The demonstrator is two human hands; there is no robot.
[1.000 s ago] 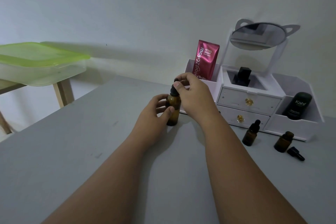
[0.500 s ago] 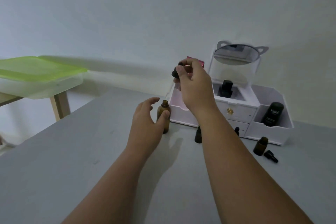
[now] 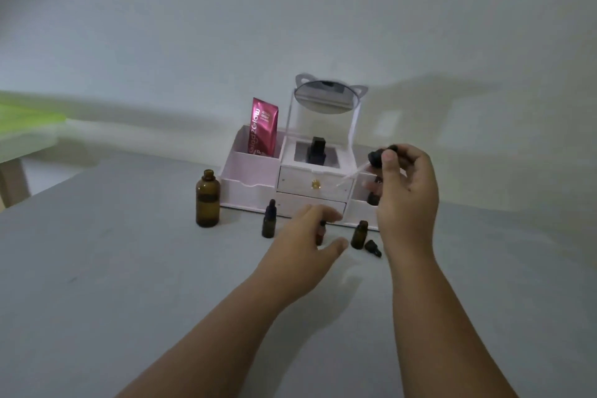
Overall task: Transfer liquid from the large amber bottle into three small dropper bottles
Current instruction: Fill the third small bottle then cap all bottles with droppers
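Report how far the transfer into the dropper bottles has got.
Done: the large amber bottle stands uncapped, and the rightmost small bottle is open, its cap lying beside it. In hand: the right hand pinches the dropper in the air; the left hand hovers at the middle small bottle. Left: the leftmost small bottle is capped; fill levels cannot be told.

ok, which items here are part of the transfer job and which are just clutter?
Job: large amber bottle, uncapped; dropper pinched in right hand; capped small bottle; half-hidden small bottle behind left hand; open small bottle; loose dropper cap.
Clutter: white organizer, pink sachet, mirror, black bottle, green-lidded box.
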